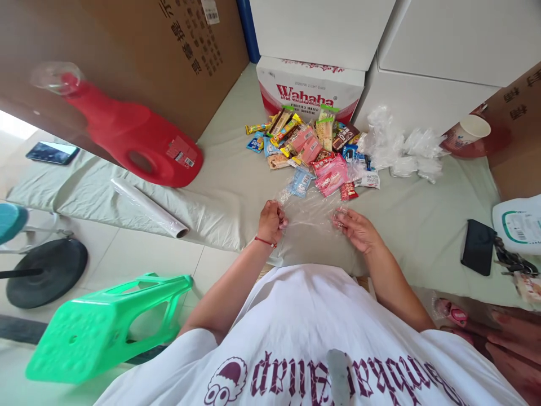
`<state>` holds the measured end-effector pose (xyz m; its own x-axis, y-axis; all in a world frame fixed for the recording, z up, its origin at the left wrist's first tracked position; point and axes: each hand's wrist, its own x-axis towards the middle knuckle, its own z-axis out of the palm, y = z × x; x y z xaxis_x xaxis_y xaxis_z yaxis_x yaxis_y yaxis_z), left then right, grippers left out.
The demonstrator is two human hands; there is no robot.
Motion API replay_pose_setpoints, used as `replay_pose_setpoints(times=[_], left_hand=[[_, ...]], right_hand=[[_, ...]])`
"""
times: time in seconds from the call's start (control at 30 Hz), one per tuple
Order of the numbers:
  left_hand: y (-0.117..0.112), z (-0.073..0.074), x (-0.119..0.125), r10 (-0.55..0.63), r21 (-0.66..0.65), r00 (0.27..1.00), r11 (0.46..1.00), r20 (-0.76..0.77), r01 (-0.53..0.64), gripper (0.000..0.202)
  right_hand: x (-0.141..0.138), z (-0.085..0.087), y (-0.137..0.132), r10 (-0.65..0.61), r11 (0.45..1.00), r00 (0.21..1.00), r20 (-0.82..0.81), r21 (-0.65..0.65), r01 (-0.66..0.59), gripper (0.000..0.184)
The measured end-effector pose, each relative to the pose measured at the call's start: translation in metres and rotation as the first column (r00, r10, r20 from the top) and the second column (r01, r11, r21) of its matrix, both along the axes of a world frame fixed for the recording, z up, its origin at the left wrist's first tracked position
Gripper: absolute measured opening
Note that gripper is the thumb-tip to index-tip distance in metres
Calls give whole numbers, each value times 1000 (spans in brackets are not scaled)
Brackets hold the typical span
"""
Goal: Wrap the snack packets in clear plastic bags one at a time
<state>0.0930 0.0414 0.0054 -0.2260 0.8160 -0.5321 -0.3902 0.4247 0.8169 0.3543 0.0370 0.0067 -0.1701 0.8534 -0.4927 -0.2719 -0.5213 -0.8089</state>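
My left hand (271, 221) and my right hand (354, 226) each pinch an edge of a clear plastic bag (310, 210) that lies stretched between them on a pale grey-green sheet (236, 192). A red cord circles my left wrist. Just beyond the bag lies a heap of several wrapped snacks (310, 149) in pink, blue, yellow and brown wrappers. To the right of the heap sits a pile of crumpled clear bags (399, 148).
A Wahaha carton (310, 87) stands behind the snacks, between a big brown box (139, 51) and white boxes (431, 51). A red stool (131, 138), a film roll (147, 206), a green stool (105, 324), a phone (53, 152), a black wallet (478, 246) and a paper cup (471, 131) lie around.
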Motion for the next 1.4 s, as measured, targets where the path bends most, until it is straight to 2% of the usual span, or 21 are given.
replay_pose_setpoints(times=[0.1, 0.2, 0.33, 0.5, 0.6, 0.7, 0.77, 0.8, 0.83, 0.87, 0.9, 0.97, 1.0, 1.03, 1.1, 1.17, 1.23, 1.3, 1.37, 1.4], left_hand=[[0, 2, -6, -41, -27, 998, 999, -53, 40, 19], [3, 7, -17, -141, -78, 986, 988, -87, 134, 21], [7, 12, -34, -244, -164, 964, 960, -103, 225, 21], [1, 16, -53, -315, -295, 947, 912, -57, 286, 19], [-7, 22, -67, -284, -322, 949, 919, -135, 229, 14], [-19, 32, -78, -73, -228, 917, 973, -392, -20, 5], [-29, 39, -79, 123, -37, 806, 984, -579, -177, 13], [-34, 43, -76, 194, 96, 724, 980, -662, -176, 15], [-38, 45, -71, 218, 215, 651, 973, -727, -85, 14], [-40, 47, -63, 195, 297, 593, 952, -781, 79, 13], [-40, 46, -55, 139, 330, 537, 902, -832, 277, 15], [-33, 37, -36, -51, 240, 414, 748, -909, 619, 27], [-26, 29, -28, -134, 159, 336, 682, -932, 714, 33], [-18, 20, -22, -194, 66, 244, 639, -950, 766, 38], [-4, -1, -15, -275, -119, 69, 611, -959, 783, 46], [2, -18, -17, -299, -215, -37, 591, -954, 777, 51], [0, -29, -21, -286, -239, -85, 558, -954, 794, 55], [-6, -32, -24, -273, -246, -111, 532, -956, 810, 58], [-11, -30, -25, -271, -270, -144, 516, -952, 813, 60], [-12, -29, -24, -273, -287, -165, 507, -948, 813, 61]], right_hand=[[4, 0, -13, -122, 992, 992, 25, -12, 122, 47], [15, 8, -12, -203, 979, 974, 98, 10, 203, 48], [24, 12, -10, -103, 994, 967, 233, 7, 105, 47], [17, 1, -16, -31, 999, 916, 400, 37, 17, 41], [12, -3, -21, -8, 999, 917, 399, 39, -9, 41], [9, -2, -25, -49, 998, 920, 388, 60, 28, 45], [7, 1, -27, -80, 995, 926, 370, 87, 51, 49], [6, 3, -29, -77, 995, 930, 360, 90, 48, 53], [6, 5, -30, -56, 996, 935, 350, 83, 29, 57], [5, 7, -32, -17, 998, 940, 341, 67, -6, 62], [5, 9, -34, 34, 997, 942, 333, 47, -53, 69], [6, 11, -37, 124, 991, 935, 331, 9, -135, 83], [7, 13, -39, 152, 987, 931, 333, -6, -160, 86], [10, 14, -41, 168, 985, 929, 330, -19, -171, 85], [18, 18, -49, 180, 984, 932, 313, -51, -173, 76], [31, 21, -60, 190, 981, 939, 286, -99, -168, 71], [45, 19, -74, 198, 975, 940, 277, -155, -160, 72], [59, 14, -85, 224, 969, 928, 298, -167, -181, 72], [71, 9, -87, 258, 966, 872, 416, -112, -233, 60], [77, 9, -82, 248, 965, 814, 526, -62, -253, 50]])
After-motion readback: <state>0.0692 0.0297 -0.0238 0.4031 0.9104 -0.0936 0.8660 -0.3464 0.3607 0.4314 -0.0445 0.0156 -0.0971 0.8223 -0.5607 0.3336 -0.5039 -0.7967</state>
